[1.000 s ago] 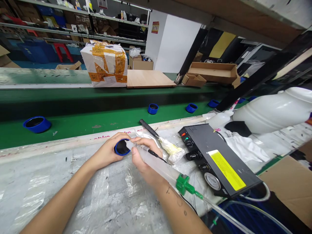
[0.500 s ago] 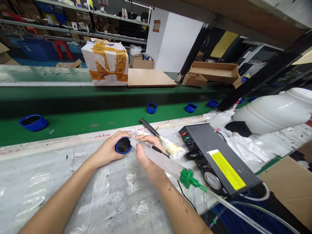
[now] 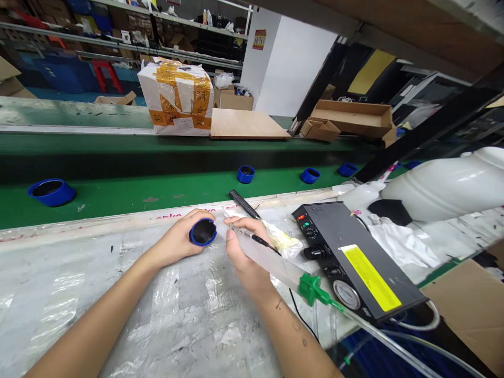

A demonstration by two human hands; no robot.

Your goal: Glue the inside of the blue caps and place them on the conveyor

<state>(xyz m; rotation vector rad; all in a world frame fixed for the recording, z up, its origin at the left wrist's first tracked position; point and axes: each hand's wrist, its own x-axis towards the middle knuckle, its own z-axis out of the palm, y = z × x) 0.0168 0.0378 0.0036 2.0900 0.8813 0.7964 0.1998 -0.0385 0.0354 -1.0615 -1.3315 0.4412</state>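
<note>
My left hand is wrapped round a small blue cap, tilted so its dark inside faces me, just above the plastic-covered bench. My right hand grips a clear dispensing syringe like a pen, its tip close to the cap's right rim. A green fitting and a clear hose lead off the syringe's back end. A thin black cable runs along the syringe barrel.
A black dispenser controller with a yellow label sits to the right. Several blue caps lie on the green conveyor belt. A black-handled tool, a taped parcel, a white jug and cardboard boxes are around.
The syringe tip has drawn back slightly from inside the cap to beside its rim. The cap has turned a little in my left hand. The caps on the belt have shifted slightly left.
</note>
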